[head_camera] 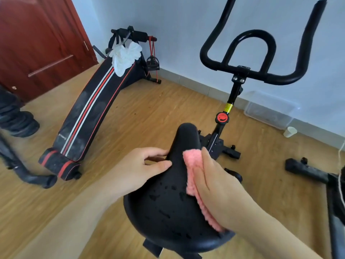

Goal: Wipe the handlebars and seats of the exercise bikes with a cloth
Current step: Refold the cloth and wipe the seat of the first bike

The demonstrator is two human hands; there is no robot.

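Seat (168, 202) sits directly below the camera, long axis running from its broad rear nearest the person to the narrow nose pointing toward the handlebars (248, 71). Right hand (214, 186) lies flat, pressing the pink cloth (192, 165) against the seat's right flank; left hand (147, 165) pinches the left edge near the nose, steadying it. Droplets show on the top centre, to the left of the cloth, so the next stroke likely goes leftward across the top.
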